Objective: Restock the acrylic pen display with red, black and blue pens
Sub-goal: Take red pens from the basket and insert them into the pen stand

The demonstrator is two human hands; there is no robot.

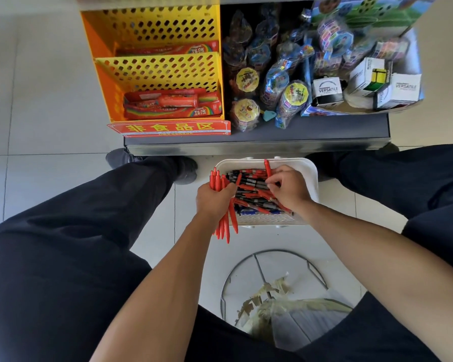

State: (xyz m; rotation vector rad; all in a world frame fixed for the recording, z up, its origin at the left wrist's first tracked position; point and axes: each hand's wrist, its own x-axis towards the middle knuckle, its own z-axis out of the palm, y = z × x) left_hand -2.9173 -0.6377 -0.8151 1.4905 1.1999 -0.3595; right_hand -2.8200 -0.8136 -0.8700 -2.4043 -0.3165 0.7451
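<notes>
Already sorting reds.
Left hand (215, 199) clutches a red bundle (224, 218); right hand (289, 189) pinches another pen (267, 167) over the tray (309, 173); bundle may slip.

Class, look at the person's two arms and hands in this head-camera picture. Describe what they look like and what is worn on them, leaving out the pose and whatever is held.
Both forearms are bare up to the edge of the picture; no sleeve or cuff shows. The left hand and right hand wear no gloves, and no watch, bracelet or ring is visible. The legs beside the arms are in dark trousers.
</notes>
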